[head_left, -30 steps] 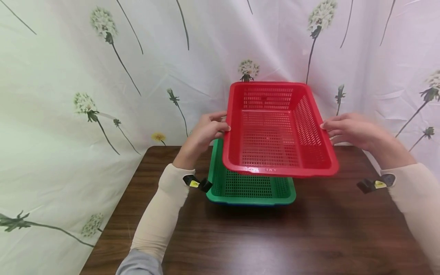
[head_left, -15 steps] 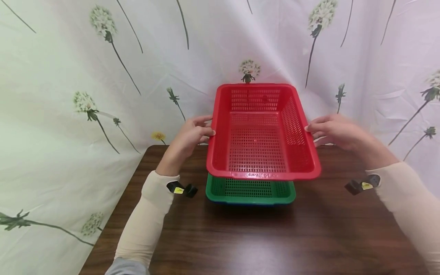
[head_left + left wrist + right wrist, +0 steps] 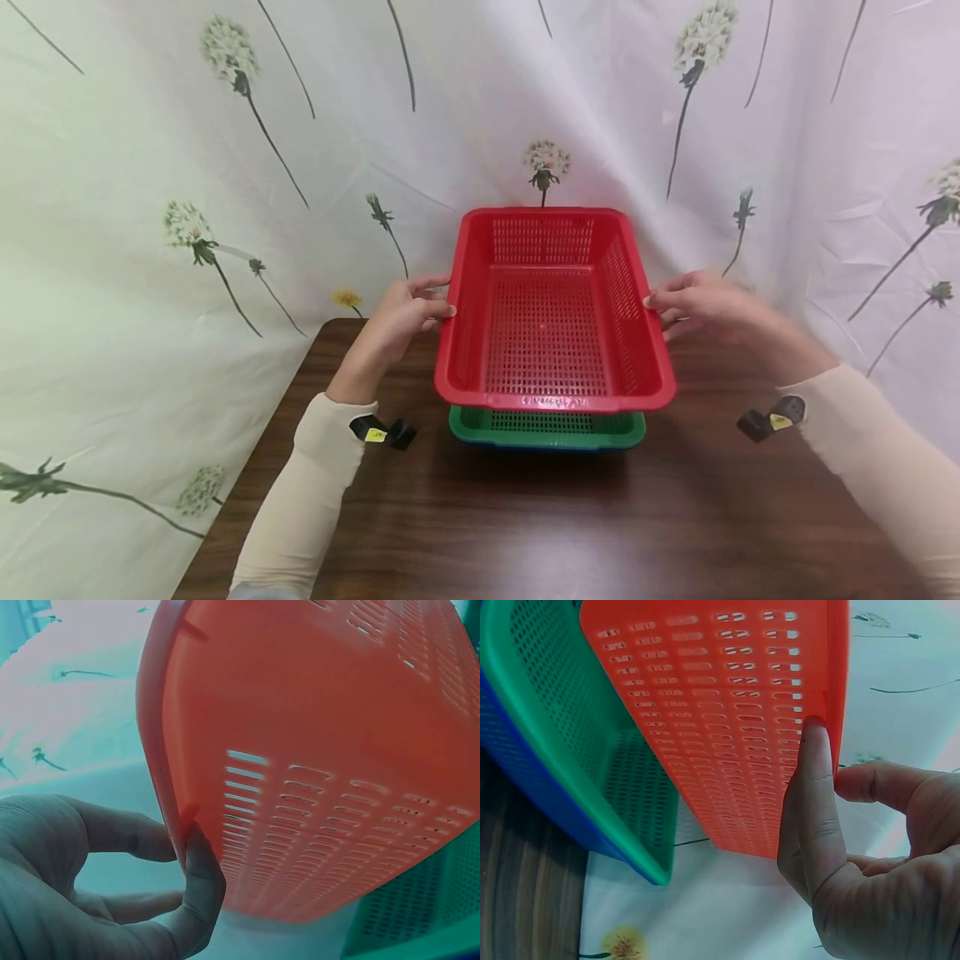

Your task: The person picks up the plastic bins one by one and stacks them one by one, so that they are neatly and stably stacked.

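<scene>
A red perforated plastic basket [image 3: 543, 333] hangs tilted above a green basket [image 3: 547, 437], its inside facing me. My left hand [image 3: 393, 323] pinches its left rim, and my right hand [image 3: 705, 307] pinches the right rim. In the left wrist view, thumb and fingers of the left hand [image 3: 112, 877] close on the rim of the red basket [image 3: 315, 772]. The right wrist view has fingers of the right hand [image 3: 870, 855] against the slotted outer wall. Beneath, the green basket [image 3: 555, 742] is nested in a blue basket [image 3: 532, 772]; the red one hides most of both.
Dark wood table [image 3: 525, 517] lies under the stacked baskets, its left edge running toward me. Right behind it hangs a white cloth [image 3: 360, 125] printed with dandelions. Black cameras [image 3: 384, 432] are strapped to both sleeved wrists.
Both hands have carried the red basket left and then lower, bringing it over the green basket. The green and blue baskets have stayed in place.
</scene>
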### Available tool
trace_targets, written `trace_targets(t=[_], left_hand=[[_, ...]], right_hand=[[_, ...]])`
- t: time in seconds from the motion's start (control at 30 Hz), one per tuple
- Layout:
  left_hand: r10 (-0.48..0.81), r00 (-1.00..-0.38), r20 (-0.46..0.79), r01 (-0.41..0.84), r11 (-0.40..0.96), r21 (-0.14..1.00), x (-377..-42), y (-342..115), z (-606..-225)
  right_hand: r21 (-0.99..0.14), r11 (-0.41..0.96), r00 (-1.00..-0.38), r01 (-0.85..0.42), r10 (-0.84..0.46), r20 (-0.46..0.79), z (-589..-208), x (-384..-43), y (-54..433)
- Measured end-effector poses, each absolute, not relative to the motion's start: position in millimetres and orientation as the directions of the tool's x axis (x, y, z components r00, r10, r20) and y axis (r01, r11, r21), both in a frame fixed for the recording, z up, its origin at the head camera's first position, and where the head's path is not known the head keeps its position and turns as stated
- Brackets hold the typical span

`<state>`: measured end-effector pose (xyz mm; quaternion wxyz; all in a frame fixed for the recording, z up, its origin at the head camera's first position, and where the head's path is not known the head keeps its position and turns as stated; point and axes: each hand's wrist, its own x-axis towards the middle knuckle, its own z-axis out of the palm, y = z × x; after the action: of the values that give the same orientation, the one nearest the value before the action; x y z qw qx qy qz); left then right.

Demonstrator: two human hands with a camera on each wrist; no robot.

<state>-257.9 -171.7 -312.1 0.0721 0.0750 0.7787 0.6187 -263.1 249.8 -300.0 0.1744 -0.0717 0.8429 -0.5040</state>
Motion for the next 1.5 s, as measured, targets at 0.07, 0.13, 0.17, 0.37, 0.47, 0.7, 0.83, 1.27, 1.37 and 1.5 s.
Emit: trace_targets(t=[0.07, 0.13, 0.17, 0.37, 0.47, 0.7, 0.83, 1.27, 1.37, 1.5], left_hand=[[0.213, -0.977, -0.026, 0.022, 0.218, 0.976, -257.9, -172.7, -316.7], [0.215, -0.976, -0.036, 0.010, 0.208, 0.978, -257.9, -173.5, -321.4], [0.216, -0.975, -0.042, 0.004, 0.205, 0.979, -258.4, -173.8, -323.9], [0.199, -0.977, -0.078, -0.031, 0.229, 0.973, -260.6, -175.5, -337.9], [0.189, -0.977, -0.096, -0.047, 0.246, 0.968, -260.9, -175.8, -344.2], [0.181, -0.977, -0.116, -0.066, 0.261, 0.963, -264.5, -176.0, -362.4], [0.181, -0.977, -0.116, -0.063, 0.272, 0.960, -266.7, -176.3, -372.7], [0.135, -0.978, -0.159, -0.110, 0.313, 0.943, -273.7, -174.2, -394.5], [0.118, -0.981, -0.154, -0.105, 0.346, 0.932, -275.1, -171.8, -400.2], [0.115, -0.984, -0.134, -0.080, 0.388, 0.918, -275.3, -168.8, -408.3]], right_hand=[[-0.877, 0.476, -0.926, 0.057, -0.303, -0.225, -303.6, -263.0, 249.5], [-0.881, 0.469, -0.923, 0.059, -0.311, -0.227, -307.9, -263.1, 249.5], [-0.883, 0.465, -0.922, 0.058, -0.314, -0.226, -310.0, -263.1, 249.3], [-0.873, 0.486, -0.922, 0.048, -0.314, -0.225, -325.1, -264.6, 248.0], [-0.871, 0.488, -0.922, 0.063, -0.305, -0.238, -331.8, -265.2, 246.3], [-0.890, 0.452, -0.911, 0.067, -0.335, -0.239, -347.3, -269.5, 244.0], [-0.893, 0.445, -0.907, 0.073, -0.342, -0.245, -356.9, -271.6, 243.1], [-0.869, 0.486, -0.886, 0.090, -0.360, -0.293, -377.0, -278.3, 244.9], [-0.843, 0.533, -0.892, 0.069, -0.345, -0.291, -379.4, -277.3, 242.8], [-0.788, 0.613, -0.905, 0.060, -0.300, -0.302, -384.2, -275.6, 237.5]])
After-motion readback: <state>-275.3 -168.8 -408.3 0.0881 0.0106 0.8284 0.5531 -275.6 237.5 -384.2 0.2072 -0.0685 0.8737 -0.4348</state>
